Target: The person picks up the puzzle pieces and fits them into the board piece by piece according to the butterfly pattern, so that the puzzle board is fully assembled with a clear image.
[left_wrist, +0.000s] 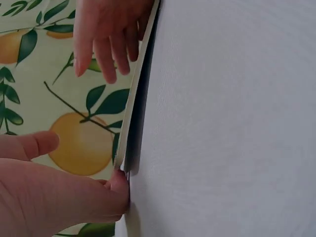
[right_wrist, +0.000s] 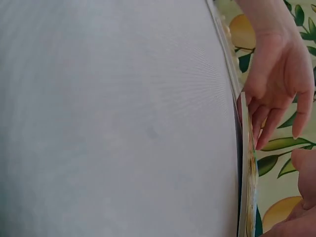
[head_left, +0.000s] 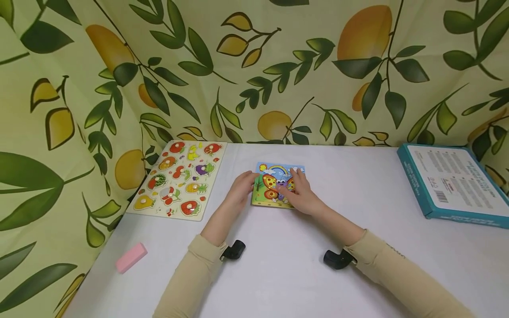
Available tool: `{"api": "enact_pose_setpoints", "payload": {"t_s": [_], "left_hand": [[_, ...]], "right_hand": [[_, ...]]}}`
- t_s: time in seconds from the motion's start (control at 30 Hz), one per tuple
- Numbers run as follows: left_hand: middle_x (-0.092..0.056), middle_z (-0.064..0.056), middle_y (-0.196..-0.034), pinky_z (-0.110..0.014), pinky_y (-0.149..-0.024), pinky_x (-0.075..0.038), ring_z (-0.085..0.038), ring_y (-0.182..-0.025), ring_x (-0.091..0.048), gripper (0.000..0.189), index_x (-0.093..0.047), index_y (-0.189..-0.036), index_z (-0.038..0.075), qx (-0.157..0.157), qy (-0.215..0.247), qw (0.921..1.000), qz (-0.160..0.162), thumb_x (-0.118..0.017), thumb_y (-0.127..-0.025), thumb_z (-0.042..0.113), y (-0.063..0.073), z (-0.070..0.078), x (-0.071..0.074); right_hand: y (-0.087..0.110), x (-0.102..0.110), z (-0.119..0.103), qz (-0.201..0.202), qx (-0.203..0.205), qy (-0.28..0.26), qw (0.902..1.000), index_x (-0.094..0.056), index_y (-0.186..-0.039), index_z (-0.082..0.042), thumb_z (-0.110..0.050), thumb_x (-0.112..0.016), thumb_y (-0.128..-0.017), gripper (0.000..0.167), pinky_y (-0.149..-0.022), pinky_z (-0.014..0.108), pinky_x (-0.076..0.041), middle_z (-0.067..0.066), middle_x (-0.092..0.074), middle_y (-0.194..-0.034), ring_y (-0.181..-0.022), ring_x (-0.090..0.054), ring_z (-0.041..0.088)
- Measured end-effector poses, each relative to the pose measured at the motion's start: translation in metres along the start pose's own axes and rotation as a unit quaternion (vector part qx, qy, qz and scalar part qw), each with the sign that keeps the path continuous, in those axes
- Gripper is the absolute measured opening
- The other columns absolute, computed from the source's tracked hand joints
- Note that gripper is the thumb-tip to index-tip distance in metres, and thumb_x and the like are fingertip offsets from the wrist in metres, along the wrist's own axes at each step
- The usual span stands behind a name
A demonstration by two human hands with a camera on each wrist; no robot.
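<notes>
A small wooden puzzle board [head_left: 267,198] lies in the middle of the table, with a butterfly, a rainbow and a sun pictured on it. At its left edge, my left hand [head_left: 239,191] touches the side with its fingertips. In the left wrist view the left hand [left_wrist: 64,197] has its thumb raised away from the board [left_wrist: 126,123]. My right hand [head_left: 303,194] lies over the board's right side, thumb across the butterfly, fingers toward the upper right corner. From the right wrist, the board [right_wrist: 249,197] shows edge-on beside the left hand's [right_wrist: 281,74] loosely extended fingers.
At the left, a larger fruit puzzle board [head_left: 183,179] lies near the curtain. A pink block [head_left: 131,257] sits closer on the left. The teal-edged box [head_left: 457,176] lies at the right. A patterned curtain [head_left: 274,88] hangs behind the white table [head_left: 286,274].
</notes>
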State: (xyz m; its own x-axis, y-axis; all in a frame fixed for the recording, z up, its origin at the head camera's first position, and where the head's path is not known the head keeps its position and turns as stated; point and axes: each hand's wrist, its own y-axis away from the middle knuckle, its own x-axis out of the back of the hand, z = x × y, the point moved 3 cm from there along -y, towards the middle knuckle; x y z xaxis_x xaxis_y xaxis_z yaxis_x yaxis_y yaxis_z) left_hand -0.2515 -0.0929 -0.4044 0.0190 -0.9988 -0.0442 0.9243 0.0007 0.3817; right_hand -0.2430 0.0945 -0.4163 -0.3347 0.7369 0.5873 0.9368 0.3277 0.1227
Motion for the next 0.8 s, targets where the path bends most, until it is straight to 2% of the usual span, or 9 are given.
{"api": "enact_pose_setpoints", "payload": {"t_s": [0.13, 0.23, 0.4, 0.57, 0.67, 0.73, 0.8], "left_hand": [[-0.027, -0.016, -0.157, -0.045, -0.117, -0.017, -0.032, -0.144, -0.024, 0.069, -0.024, -0.153, -0.001, -0.018, -0.070, 0.9973, -0.016, -0.054, -0.098, 0.027, 0.003, -0.003, -0.002], [-0.026, -0.017, -0.157, -0.046, -0.117, -0.015, -0.031, -0.146, -0.019, 0.070, -0.022, -0.153, -0.001, -0.038, -0.119, 0.9917, -0.030, -0.054, -0.098, 0.029, 0.007, -0.004, -0.005], [-0.026, -0.017, -0.157, -0.046, -0.117, -0.016, -0.031, -0.146, -0.018, 0.070, -0.023, -0.153, -0.001, -0.062, -0.181, 0.9804, -0.047, -0.053, -0.099, 0.031, 0.009, -0.005, -0.008], [-0.046, -0.016, -0.144, -0.051, -0.110, -0.030, -0.032, -0.136, -0.035, 0.062, -0.034, -0.151, 0.005, -0.083, -0.235, 0.9667, -0.057, -0.054, -0.099, 0.032, 0.012, -0.004, -0.012], [-0.047, -0.018, -0.142, -0.054, -0.106, -0.032, -0.034, -0.133, -0.033, 0.061, -0.037, -0.149, 0.004, -0.102, -0.283, 0.9522, -0.053, -0.055, -0.098, 0.033, 0.011, -0.004, -0.011], [-0.037, -0.020, -0.149, -0.056, -0.109, -0.028, -0.036, -0.138, -0.024, 0.066, -0.033, -0.150, 0.001, -0.117, -0.320, 0.9394, -0.039, -0.054, -0.098, 0.036, 0.010, -0.004, -0.008], [-0.027, -0.020, -0.155, -0.055, -0.112, -0.025, -0.036, -0.142, -0.016, 0.069, -0.030, -0.151, 0.000, -0.150, -0.353, 0.9235, -0.014, -0.054, -0.098, 0.036, 0.007, -0.001, -0.003]], "right_hand": [[-0.001, 0.001, 0.002, 0.003, -0.017, -0.008, 0.9998, -0.001, -0.156, -0.001, -0.046, -0.047, -0.100, 0.085, -0.112, 0.063, -0.002, 0.023, 0.011, -0.160, -0.145, 0.012, 0.041], [-0.002, 0.001, 0.004, 0.005, -0.025, -0.017, 0.9995, -0.001, -0.156, -0.002, -0.048, -0.048, -0.099, 0.086, -0.113, 0.062, -0.002, 0.021, 0.011, -0.160, -0.146, 0.011, 0.038], [-0.004, 0.003, 0.005, 0.012, -0.033, -0.034, 0.9988, -0.002, -0.156, -0.003, -0.048, -0.048, -0.100, 0.085, -0.115, 0.057, -0.003, 0.019, 0.009, -0.161, -0.147, 0.010, 0.034], [-0.006, 0.006, 0.007, 0.016, -0.030, -0.043, 0.9985, -0.003, -0.156, -0.001, -0.043, -0.048, -0.100, 0.083, -0.116, 0.055, -0.003, 0.021, 0.007, -0.161, -0.147, 0.008, 0.035], [-0.007, 0.010, 0.009, 0.016, -0.030, -0.053, 0.9980, -0.006, -0.156, -0.001, -0.043, -0.047, -0.101, 0.081, -0.116, 0.055, -0.003, 0.021, 0.005, -0.161, -0.147, 0.005, 0.036], [-0.005, 0.017, 0.012, 0.027, -0.033, -0.060, 0.9973, -0.008, -0.156, -0.002, -0.045, -0.045, -0.101, 0.078, -0.116, 0.056, -0.004, 0.020, 0.003, -0.161, -0.147, 0.004, 0.037], [-0.003, 0.030, 0.015, 0.059, -0.023, -0.058, 0.9963, -0.010, -0.156, -0.004, -0.047, -0.043, -0.102, 0.077, -0.115, 0.058, -0.002, 0.017, 0.003, -0.162, -0.147, 0.004, 0.036]]}}
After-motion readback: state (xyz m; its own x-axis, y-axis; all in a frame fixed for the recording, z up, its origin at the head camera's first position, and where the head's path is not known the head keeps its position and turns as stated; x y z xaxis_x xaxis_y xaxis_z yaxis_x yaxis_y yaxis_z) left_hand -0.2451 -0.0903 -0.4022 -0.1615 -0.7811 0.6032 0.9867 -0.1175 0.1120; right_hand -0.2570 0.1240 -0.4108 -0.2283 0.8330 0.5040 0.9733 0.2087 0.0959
